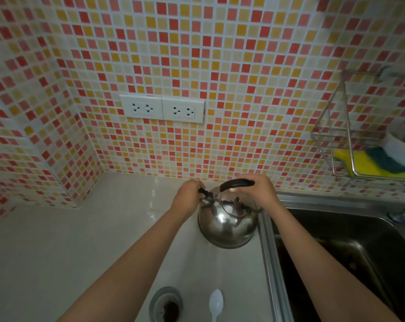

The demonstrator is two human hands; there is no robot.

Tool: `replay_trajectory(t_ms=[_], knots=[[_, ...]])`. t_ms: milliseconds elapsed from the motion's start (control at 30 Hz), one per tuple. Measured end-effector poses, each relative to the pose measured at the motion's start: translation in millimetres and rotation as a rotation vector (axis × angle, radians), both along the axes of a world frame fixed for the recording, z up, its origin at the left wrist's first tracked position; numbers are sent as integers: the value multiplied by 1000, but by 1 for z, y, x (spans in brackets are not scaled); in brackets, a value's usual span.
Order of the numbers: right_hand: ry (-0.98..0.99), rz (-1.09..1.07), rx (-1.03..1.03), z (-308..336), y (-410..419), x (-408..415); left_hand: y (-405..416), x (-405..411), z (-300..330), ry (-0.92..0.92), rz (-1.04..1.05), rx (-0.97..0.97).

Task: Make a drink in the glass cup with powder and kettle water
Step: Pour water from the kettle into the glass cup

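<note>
A steel kettle (227,225) stands on the white counter (80,240) near the tiled wall, right beside the sink. My right hand (260,190) grips its black handle (235,183) from the right. My left hand (188,196) holds the black spout cap at the kettle's left side. Near the bottom edge stands the glass cup (165,304) with dark powder at its bottom. A white plastic spoon (216,303) lies on the counter just right of the cup.
A steel sink (350,252) fills the right side, its rim touching the kettle's spot. A wire rack (359,140) on the wall holds a yellow-green sponge (371,165). Two double wall sockets (162,108) sit above the counter.
</note>
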State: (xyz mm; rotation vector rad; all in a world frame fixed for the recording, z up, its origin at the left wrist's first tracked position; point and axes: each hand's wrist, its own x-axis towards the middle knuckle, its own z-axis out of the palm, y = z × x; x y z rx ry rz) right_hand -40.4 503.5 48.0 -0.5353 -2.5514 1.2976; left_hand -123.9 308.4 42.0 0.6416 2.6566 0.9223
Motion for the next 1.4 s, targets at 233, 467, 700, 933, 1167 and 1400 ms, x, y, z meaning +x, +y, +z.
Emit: replay_trajectory(t_ms=[233,467,700,933,1167,1400], knots=[[-23,22,-5,17,-21,28,-16,18,29,-70,-106,-124],[54,29,50,55,-46,73,-60,54,58,-56,-156,60],[37,54,189,90,-80,116,-95,100,84,-59,-226,128],[-31,126,304,103,-115,148,-117,129,95,-46,-370,-76],[-69,234,361,103,-143,168,-139,148,78,-51,-385,-78],[-115,289,417,100,-159,174,-148,156,71,-37,-423,-102]])
